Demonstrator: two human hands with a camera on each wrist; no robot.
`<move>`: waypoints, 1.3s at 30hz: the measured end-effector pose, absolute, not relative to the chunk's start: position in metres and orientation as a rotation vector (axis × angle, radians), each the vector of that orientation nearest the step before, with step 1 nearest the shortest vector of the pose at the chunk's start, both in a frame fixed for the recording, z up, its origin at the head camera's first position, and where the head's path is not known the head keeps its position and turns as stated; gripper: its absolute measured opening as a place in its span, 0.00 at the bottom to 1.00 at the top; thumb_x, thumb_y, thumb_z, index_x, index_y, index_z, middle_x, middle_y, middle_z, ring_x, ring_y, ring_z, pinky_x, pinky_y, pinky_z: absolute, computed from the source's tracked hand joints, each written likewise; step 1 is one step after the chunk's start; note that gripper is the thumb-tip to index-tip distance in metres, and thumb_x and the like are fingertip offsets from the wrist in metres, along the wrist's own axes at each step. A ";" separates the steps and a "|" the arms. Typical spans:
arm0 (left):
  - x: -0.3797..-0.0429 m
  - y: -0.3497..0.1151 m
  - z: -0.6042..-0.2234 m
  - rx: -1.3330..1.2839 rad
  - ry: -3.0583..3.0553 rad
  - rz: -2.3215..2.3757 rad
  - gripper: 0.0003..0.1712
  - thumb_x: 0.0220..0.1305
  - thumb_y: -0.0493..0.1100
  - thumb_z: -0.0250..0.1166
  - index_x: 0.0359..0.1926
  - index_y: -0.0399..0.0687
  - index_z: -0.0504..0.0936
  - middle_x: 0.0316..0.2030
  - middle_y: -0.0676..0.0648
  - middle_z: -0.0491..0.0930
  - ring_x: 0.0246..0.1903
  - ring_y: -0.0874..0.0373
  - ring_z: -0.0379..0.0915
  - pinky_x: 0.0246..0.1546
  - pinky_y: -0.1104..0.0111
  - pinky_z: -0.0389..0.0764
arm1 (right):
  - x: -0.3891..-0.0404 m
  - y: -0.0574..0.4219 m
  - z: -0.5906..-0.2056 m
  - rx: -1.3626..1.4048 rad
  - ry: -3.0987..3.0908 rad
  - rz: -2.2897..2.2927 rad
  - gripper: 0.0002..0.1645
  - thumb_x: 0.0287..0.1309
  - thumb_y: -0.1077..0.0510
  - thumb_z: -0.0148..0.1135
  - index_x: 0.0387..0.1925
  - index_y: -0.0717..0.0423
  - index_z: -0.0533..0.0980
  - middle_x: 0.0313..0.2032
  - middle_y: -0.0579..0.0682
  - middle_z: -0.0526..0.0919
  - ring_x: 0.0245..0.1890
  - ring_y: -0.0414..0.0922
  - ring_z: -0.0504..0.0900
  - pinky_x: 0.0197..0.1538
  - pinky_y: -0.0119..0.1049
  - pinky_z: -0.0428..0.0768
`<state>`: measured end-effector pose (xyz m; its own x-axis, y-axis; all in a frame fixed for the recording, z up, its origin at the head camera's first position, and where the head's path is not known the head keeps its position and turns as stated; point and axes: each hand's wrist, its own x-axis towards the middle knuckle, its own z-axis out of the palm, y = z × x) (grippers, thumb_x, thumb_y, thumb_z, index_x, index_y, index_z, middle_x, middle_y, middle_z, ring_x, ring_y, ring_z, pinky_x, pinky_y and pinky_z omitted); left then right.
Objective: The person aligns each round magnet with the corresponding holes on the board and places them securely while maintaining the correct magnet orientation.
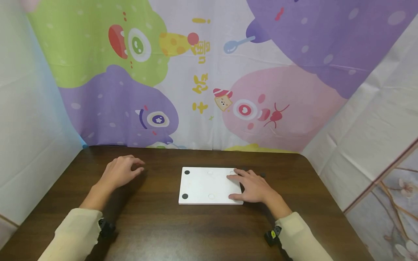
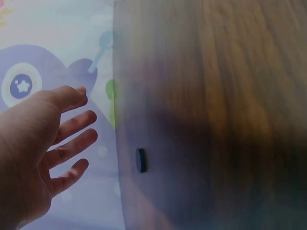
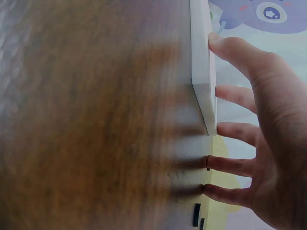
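A white rectangular board (image 1: 199,185) with shallow round recesses lies flat on the table. Black discs fill its two left corners, the far-left disc (image 1: 187,172) and the near-left disc (image 1: 185,196); the middle recesses show white. My right hand (image 1: 256,186) reaches over the board's right end, fingers spread, thumb and fingertips touching its top and edge. Its ring and little fingers extend past the board in the right wrist view. Left of the board, my left hand (image 1: 119,174) hovers over the table, fingers loosely bent, holding nothing. In the left wrist view, a black disc (image 2: 140,160) lies near it.
More black pieces lie beyond the right hand, one dark disc (image 1: 262,174) past its knuckles and another black piece (image 3: 196,214) in the right wrist view. The dark wooden table (image 1: 169,232) ends at a cartoon-printed curtain (image 1: 196,134), with white fabric at both sides.
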<state>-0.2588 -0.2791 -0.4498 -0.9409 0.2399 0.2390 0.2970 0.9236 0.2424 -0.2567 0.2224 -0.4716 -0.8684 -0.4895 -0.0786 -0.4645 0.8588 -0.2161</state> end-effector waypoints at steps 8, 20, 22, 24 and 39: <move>-0.255 -0.292 -0.448 -0.388 -2.880 -0.405 0.14 0.73 0.48 0.74 0.54 0.47 0.95 0.52 0.39 0.94 0.45 0.35 0.91 0.41 0.41 0.88 | -0.256 0.222 -0.470 -0.751 2.895 -0.302 0.50 0.65 0.24 0.72 0.82 0.37 0.74 0.86 0.57 0.69 0.74 0.67 0.77 0.65 0.76 0.81; -0.242 -0.301 -0.452 -0.415 -2.884 -0.301 0.15 0.71 0.47 0.77 0.52 0.45 0.94 0.48 0.42 0.94 0.44 0.40 0.92 0.43 0.44 0.89 | -0.256 0.221 -0.471 -0.757 2.899 -0.300 0.51 0.65 0.24 0.73 0.82 0.38 0.74 0.86 0.58 0.68 0.74 0.68 0.76 0.65 0.77 0.81; -0.241 -0.303 -0.453 -0.420 -2.878 -0.290 0.15 0.71 0.47 0.78 0.53 0.46 0.93 0.48 0.43 0.94 0.44 0.40 0.92 0.43 0.44 0.89 | -0.256 0.221 -0.471 -0.751 2.903 -0.300 0.51 0.65 0.24 0.73 0.82 0.38 0.74 0.87 0.58 0.68 0.74 0.68 0.76 0.65 0.77 0.81; -0.239 -0.304 -0.454 -0.418 -2.876 -0.283 0.16 0.70 0.47 0.78 0.54 0.46 0.93 0.47 0.43 0.94 0.43 0.41 0.92 0.42 0.45 0.89 | -0.256 0.222 -0.471 -0.745 2.903 -0.299 0.51 0.65 0.24 0.73 0.82 0.38 0.74 0.87 0.58 0.68 0.73 0.67 0.77 0.65 0.77 0.81; -0.223 -0.315 -0.462 -0.394 -2.949 -0.304 0.15 0.68 0.47 0.80 0.51 0.48 0.92 0.39 0.50 0.86 0.32 0.57 0.80 0.30 0.58 0.79 | -0.256 0.222 -0.471 -0.743 2.887 -0.319 0.50 0.65 0.24 0.72 0.82 0.37 0.74 0.87 0.58 0.68 0.76 0.71 0.74 0.68 0.79 0.79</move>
<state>-0.2232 -0.3149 -0.4620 -0.9541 0.2431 0.1752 0.2737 0.9449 0.1794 -0.2560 0.2221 -0.4712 -0.8676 -0.4899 -0.0857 -0.4594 0.8554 -0.2392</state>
